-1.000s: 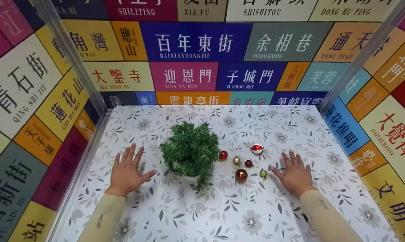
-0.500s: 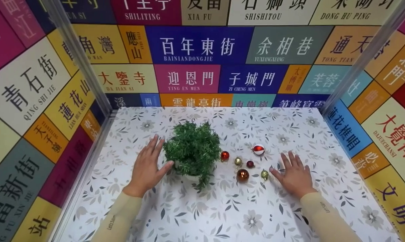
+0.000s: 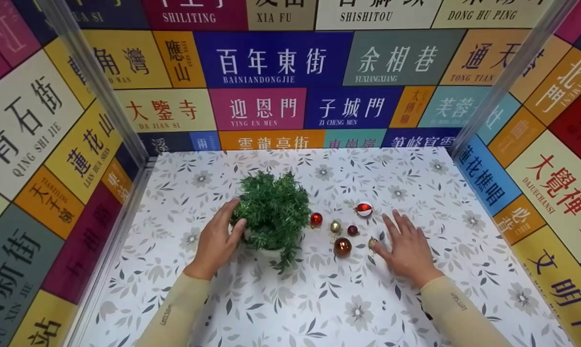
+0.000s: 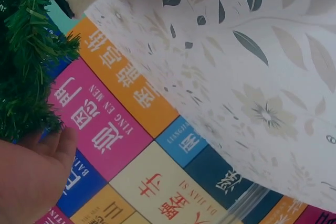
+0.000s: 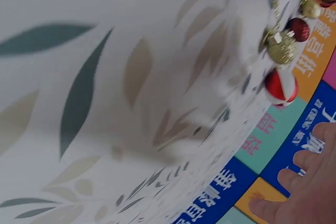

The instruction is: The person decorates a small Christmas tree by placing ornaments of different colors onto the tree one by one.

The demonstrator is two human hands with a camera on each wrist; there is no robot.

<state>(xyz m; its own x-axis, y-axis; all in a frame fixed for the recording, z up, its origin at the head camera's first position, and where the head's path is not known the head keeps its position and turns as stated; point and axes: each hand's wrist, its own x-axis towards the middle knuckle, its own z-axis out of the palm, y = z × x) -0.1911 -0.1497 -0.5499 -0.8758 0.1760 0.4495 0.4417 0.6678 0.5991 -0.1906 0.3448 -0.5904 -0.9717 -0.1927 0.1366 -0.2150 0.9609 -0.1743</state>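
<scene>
A small green artificial Christmas tree (image 3: 276, 205) stands in a pale pot near the middle of the table. My left hand (image 3: 217, 242) is at its left side, fingertips right at the foliage; in the left wrist view its fingers reach beneath the green branches (image 4: 29, 51). My right hand (image 3: 408, 250) hovers with fingers spread beside a gold glitter ball (image 5: 282, 47), the thumb overlapping that ball in the head view. A red-and-white ball (image 3: 364, 209) lies beyond the right fingertips. Nothing is held in the right hand.
Between tree and right hand lie a shiny red ball (image 3: 316, 220), a small gold ball (image 3: 335, 226), a dark red ball (image 3: 352, 230) and a larger copper-brown ball (image 3: 342, 246). The leaf-patterned table (image 3: 319, 308) is enclosed by colourful sign-printed walls (image 3: 276, 62) behind and at both sides.
My left hand has moved right, from open table to the tree's left side. The right hand has shifted slightly, its thumb now over the gold glitter ball. Tree and balls keep their places.
</scene>
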